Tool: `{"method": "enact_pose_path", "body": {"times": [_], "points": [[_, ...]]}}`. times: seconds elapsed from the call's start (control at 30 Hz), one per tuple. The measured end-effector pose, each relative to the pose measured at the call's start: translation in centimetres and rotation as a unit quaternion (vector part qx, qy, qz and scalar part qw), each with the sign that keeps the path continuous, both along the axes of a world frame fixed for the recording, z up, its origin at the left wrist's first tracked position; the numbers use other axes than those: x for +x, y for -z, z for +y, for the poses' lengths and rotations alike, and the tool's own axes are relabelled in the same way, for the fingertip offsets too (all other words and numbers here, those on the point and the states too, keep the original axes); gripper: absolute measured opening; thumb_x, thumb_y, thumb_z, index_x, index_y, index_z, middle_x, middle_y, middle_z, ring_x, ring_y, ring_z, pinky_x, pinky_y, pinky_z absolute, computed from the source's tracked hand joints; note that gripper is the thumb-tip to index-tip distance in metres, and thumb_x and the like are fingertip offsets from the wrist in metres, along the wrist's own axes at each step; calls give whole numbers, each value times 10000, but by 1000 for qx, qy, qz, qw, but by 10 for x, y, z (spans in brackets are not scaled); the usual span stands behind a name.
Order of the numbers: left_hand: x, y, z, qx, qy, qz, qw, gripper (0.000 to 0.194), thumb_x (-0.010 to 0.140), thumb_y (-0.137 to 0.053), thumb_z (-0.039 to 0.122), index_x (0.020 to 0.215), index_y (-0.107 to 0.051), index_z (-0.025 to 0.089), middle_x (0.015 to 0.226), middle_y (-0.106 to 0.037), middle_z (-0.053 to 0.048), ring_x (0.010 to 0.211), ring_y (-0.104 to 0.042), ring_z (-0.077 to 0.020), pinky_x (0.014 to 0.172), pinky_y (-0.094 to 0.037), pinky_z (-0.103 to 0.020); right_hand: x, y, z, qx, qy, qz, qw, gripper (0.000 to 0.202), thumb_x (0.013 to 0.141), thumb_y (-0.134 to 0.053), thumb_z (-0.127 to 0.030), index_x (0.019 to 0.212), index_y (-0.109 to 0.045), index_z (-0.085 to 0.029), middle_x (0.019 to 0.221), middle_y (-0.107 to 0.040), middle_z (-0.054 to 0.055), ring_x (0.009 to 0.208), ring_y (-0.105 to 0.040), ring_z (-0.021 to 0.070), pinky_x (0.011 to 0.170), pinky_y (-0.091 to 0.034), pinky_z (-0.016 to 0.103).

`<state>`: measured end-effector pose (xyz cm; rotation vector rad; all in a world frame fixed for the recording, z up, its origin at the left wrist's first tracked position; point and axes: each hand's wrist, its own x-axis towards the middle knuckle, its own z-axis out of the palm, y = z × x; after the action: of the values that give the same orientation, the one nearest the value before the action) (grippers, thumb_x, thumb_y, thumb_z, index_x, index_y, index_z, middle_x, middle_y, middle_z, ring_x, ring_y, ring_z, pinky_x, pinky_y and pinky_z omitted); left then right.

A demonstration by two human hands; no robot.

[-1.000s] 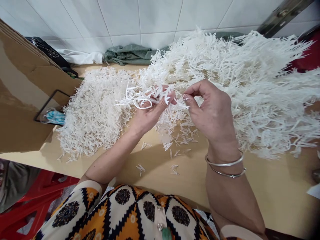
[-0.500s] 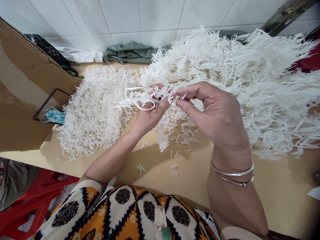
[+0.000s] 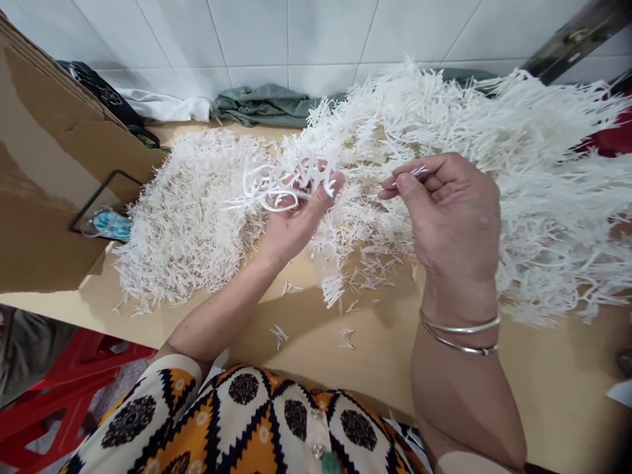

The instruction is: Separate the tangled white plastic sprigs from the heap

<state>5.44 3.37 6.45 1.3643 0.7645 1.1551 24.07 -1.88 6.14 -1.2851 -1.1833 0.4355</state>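
Observation:
My left hand is closed around a tangle of white branched plastic strands with curled ends, which look like moulding runners. In my right hand, thumb and forefinger pinch a few thin white plastic slivers. The two hands are apart, both raised over the table. Behind and to the right spreads a large heap of white branched strands. To the left of my left hand lies a dense pile of small white pieces. A few loose slivers rest near the table's front.
A cardboard box stands at the left, with a black wire loop and a blue-and-white item against it. Green cloth and white cloth lie along the tiled wall. Red stools stand below the tan table.
My right hand has drawn away to the right from the strands in my left hand, turning at the wrist, with slivers in its pinch. My left hand stays nearly in place.

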Motion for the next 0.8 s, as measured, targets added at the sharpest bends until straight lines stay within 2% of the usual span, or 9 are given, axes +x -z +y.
{"method": "enact_pose_path", "body": {"times": [0.1,0.2,0.33,0.4,0.53,0.6,0.67,0.73,0.8], "points": [[5,10,9,-31,35,-52,998,366,940,-719,561,834,-615,226,803,-587,-4,767,-593,-116,769,-512,-308,-11,-11,-6,-15,-6,-19,1000,88,919,-754,-252,971,-723,-316,852,-706,-16,777,-741,201,755,-583,403],[7,13,12,-54,63,-60,995,457,927,-734,570,718,-545,210,706,-510,10,665,-507,-91,681,-487,-268,-16,-19,-11,-25,-22,-29,999,118,898,-763,-220,977,-733,-302,836,-691,-22,770,-715,181,756,-568,379],[6,13,9,-69,64,-48,994,426,926,-746,553,743,-591,200,753,-615,-6,732,-612,-115,751,-561,-301,-20,-28,-17,-14,1,-97,995,247,866,-793,-218,1091,-747,-308,1029,-751,3,912,-724,200,919,-588,430],[6,14,7,-68,63,-44,995,393,932,-748,540,775,-631,200,805,-659,-14,797,-654,-128,812,-579,-322,-23,-32,-20,-25,-7,-133,991,227,900,-771,-239,1112,-747,-315,1120,-765,9,975,-734,208,990,-585,454],[7,12,5,-72,90,-55,992,437,899,-763,595,763,-625,203,799,-631,-10,769,-617,-111,762,-554,-288,-27,-35,-22,-43,-57,-134,988,136,968,-699,-260,1079,-760,-310,1067,-788,11,982,-746,208,993,-613,443],[6,9,6,-90,98,-52,990,486,873,-748,672,779,-630,210,781,-621,-14,707,-583,-110,679,-533,-281,-26,-32,-21,-41,-65,-130,989,177,984,-666,-253,1116,-764,-318,1126,-794,14,1047,-748,217,1042,-610,465],[6,6,8,-99,97,-48,989,518,871,-711,728,817,-647,216,789,-634,-22,688,-587,-119,641,-529,-286,-22,-28,-18,-47,-101,-111,988,254,983,-652,-237,1193,-757,-332,1227,-785,7,1148,-741,226,1115,-586,496],[5,5,10,-89,91,-47,991,536,892,-665,752,831,-647,220,797,-647,-28,715,-625,-135,656,-552,-302,-20,-24,-16,-60,-165,-79,981,323,966,-669,-229,1263,-741,-334,1294,-772,4,1215,-731,228,1142,-578,504],[4,6,12,-82,85,-50,992,537,910,-645,751,829,-634,220,803,-657,-30,757,-659,-149,689,-580,-314,-20,-21,-13,-74,-194,-50,977,327,935,-708,-228,1248,-743,-316,1247,-785,10,1168,-749,222,1094,-612,488]]}}
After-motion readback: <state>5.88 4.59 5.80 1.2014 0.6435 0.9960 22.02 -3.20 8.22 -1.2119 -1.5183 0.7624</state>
